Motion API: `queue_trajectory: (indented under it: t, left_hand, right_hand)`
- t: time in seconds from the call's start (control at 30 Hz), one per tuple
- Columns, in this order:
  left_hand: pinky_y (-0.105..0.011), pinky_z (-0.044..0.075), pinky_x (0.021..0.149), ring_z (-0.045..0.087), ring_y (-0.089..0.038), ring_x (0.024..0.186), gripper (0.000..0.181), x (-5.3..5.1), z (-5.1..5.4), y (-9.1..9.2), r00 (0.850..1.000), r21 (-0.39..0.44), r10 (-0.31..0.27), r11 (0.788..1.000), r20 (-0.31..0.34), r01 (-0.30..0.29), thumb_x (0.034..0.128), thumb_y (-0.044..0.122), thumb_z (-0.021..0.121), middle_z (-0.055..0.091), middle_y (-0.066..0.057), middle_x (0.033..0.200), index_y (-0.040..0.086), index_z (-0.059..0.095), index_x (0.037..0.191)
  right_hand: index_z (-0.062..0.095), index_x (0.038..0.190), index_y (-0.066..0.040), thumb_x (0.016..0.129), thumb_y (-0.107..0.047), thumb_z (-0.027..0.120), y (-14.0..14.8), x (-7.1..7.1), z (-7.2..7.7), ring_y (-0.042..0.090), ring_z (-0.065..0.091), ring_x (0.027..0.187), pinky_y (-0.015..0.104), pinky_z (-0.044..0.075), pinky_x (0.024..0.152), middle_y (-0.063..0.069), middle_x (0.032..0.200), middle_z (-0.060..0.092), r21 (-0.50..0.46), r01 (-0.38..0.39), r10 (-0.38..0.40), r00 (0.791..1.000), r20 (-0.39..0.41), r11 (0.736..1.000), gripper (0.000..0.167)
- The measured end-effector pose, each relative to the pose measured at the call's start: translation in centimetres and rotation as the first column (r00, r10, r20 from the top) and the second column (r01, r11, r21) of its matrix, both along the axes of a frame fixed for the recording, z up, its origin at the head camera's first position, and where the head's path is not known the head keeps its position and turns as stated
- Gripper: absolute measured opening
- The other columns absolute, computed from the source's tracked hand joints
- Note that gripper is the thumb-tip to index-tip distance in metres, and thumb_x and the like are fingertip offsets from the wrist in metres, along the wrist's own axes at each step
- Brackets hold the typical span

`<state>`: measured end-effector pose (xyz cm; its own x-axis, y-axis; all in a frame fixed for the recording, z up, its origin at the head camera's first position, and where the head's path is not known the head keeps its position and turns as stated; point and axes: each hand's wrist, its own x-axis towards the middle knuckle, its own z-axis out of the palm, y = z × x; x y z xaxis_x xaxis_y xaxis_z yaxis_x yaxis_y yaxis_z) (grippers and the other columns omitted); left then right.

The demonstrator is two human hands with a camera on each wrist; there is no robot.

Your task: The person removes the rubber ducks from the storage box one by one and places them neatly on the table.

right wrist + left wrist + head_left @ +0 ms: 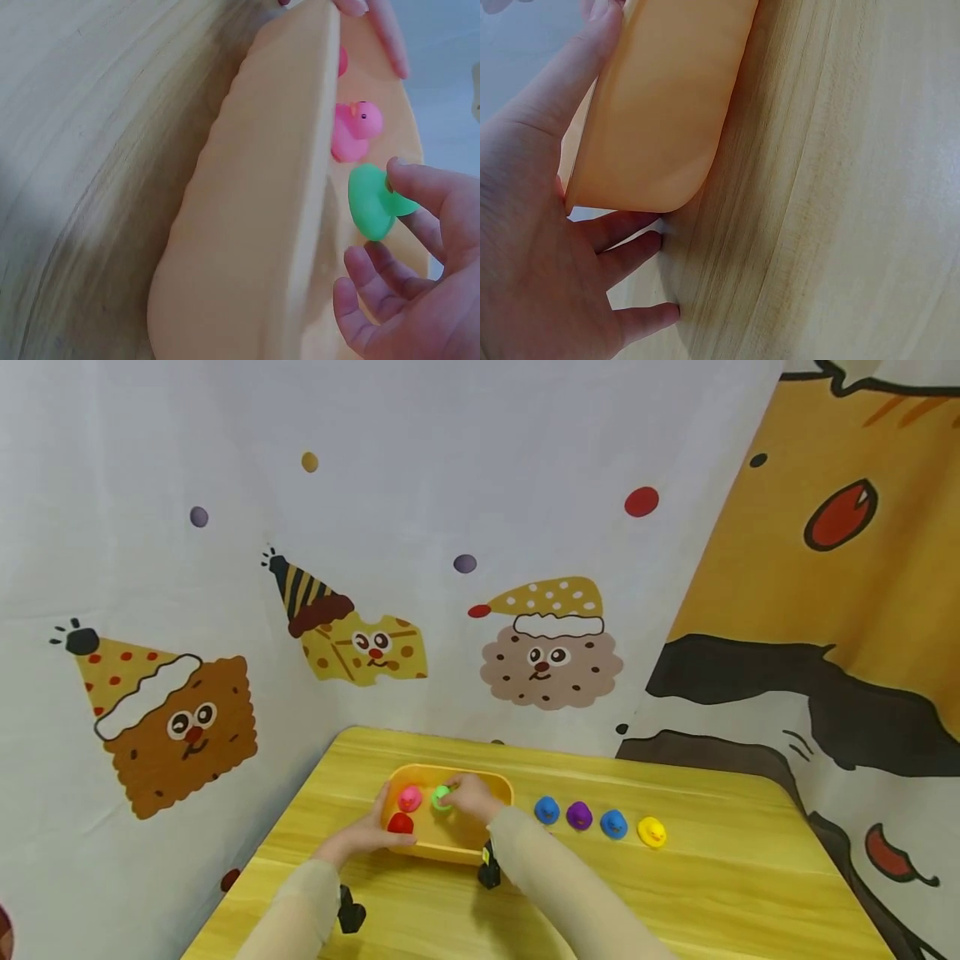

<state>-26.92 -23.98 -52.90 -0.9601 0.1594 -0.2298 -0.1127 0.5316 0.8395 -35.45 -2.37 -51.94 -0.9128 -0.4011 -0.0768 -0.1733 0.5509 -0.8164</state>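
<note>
While the left hand (363,835), fingers spread, touches the tray (442,852) at its left end, the right hand (474,796) is nearer the green duck (370,204), its thumb-and-finger grip pinching it inside the tray, just right of the pink duck (410,798).

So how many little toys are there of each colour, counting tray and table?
Blue toys: 2
Green toy: 1
Pink toy: 1
Purple toy: 1
Red toy: 1
Yellow toy: 1
Total: 7
</note>
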Motion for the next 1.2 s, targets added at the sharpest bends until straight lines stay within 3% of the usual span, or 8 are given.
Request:
queue_trajectory:
  t: [0.23,0.43,0.6,0.77,1.0,1.2]
  left_hand:
    - [-0.066,0.009,0.110,0.008,-0.050,0.141,0.123,-0.1,-0.1,-0.3,1.000,0.018,-0.029,0.999,0.005,0.029,0.0796,0.032,0.079,-0.008,-0.029,0.157,0.005,-0.017,0.152]
    - [-0.066,0.006,0.110,0.005,-0.050,0.141,0.123,0.0,0.1,-0.2,0.999,0.023,-0.028,0.999,0.020,0.028,0.0798,0.031,0.079,-0.010,-0.029,0.157,0.005,-0.017,0.152]
    - [-0.067,0.010,0.109,0.010,-0.052,0.139,0.125,0.0,0.0,-0.2,0.999,0.013,-0.032,0.999,0.010,0.032,0.0779,0.031,0.081,-0.006,-0.032,0.155,0.002,-0.015,0.151]
    - [-0.067,0.010,0.109,0.011,-0.053,0.138,0.126,0.1,0.1,-0.2,0.999,0.009,-0.038,0.999,0.006,0.038,0.0781,0.035,0.081,-0.005,-0.034,0.155,0.003,-0.017,0.151]
    - [-0.068,0.006,0.109,0.007,-0.054,0.138,0.127,0.0,0.3,-0.2,0.998,0.004,-0.057,0.998,0.013,0.057,0.0793,0.039,0.078,-0.009,-0.034,0.154,0.004,-0.021,0.150]
    - [-0.066,0.006,0.110,0.007,-0.052,0.139,0.128,-0.4,-0.3,-0.5,0.998,0.014,-0.055,0.998,0.015,0.055,0.0775,0.037,0.080,-0.008,-0.033,0.155,0.006,-0.020,0.151]
  right_hand:
    - [0.068,0.111,0.000,0.081,-0.013,0.077,0.4,-0.5,0.3,0.021,0.060,0.092,0.038,0.052,0.082,0.007,0.105,0.067,-0.036,-0.027,0.028,0.999,0.034,0.999,0.034]
    - [0.067,0.113,-0.001,0.084,-0.014,0.075,1.4,0.1,1.3,0.021,0.060,0.089,0.042,0.052,0.082,0.007,0.104,0.065,-0.059,-0.053,0.057,0.996,0.071,0.997,0.033]
    - [0.067,0.116,-0.003,0.084,-0.016,0.076,2.7,0.3,1.8,0.018,0.060,0.088,0.041,0.053,0.080,0.007,0.107,0.064,-0.023,-0.079,0.081,0.995,0.054,0.997,0.035]
    - [0.066,0.118,0.000,0.084,-0.013,0.076,4.3,0.6,2.3,0.020,0.061,0.087,0.047,0.053,0.084,0.009,0.105,0.066,-0.051,-0.112,0.115,0.992,0.048,0.992,0.038]
    - [0.065,0.120,-0.002,0.084,-0.018,0.076,6.4,0.9,3.6,0.018,0.062,0.089,0.048,0.052,0.086,0.008,0.108,0.065,-0.058,-0.128,0.130,0.991,0.031,0.990,0.041]
    - [0.068,0.115,-0.004,0.082,-0.021,0.078,7.7,1.4,4.3,0.018,0.060,0.092,0.037,0.053,0.080,0.006,0.106,0.067,-0.040,-0.134,0.133,0.991,-0.023,0.990,0.038]
